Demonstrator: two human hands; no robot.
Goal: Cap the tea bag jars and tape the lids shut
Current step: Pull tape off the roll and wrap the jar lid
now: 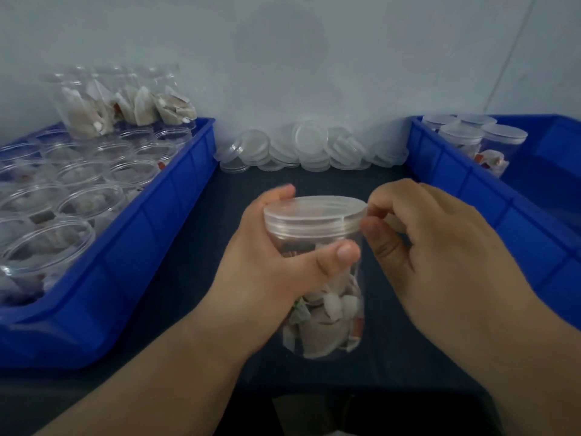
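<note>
Jar (327, 313) was closest to me, upright at centre over the dark table (330, 180); I couldn't tell if its base touched the surface. Tea bags (323, 328) filled its lower half.

My left hand (267, 269) was clamped round the jar's upper body from the left, thumb across the front, fingers wrapped behind. Lid (314, 209) sat on the jar's mouth and looked level.

My right hand (440, 247) came in from the right with fingers curled, thumb and index pinching the lid's right edge: thumb on the skirt, index on the top rim. I couldn't tell if any clear tape was between them, too blurred.

Left bin (151, 247), blue, lay just beside my left forearm. It was packed with open jars (78, 199) standing in rows, tea bags inside them. At its far end, lying jars (125, 102) rested tilted on their sides on top of the standing ones, also holding tea bags.

Right bin (471, 196), blue, lay right of my right hand, apart from it. Capped jars (471, 136) stood in its far left corner, at least four, touching each other.

Between the bins, at the table's far edge, loose lids (308, 149) were heaped against the pale wall (314, 58), some flat, some leaning.
</note>
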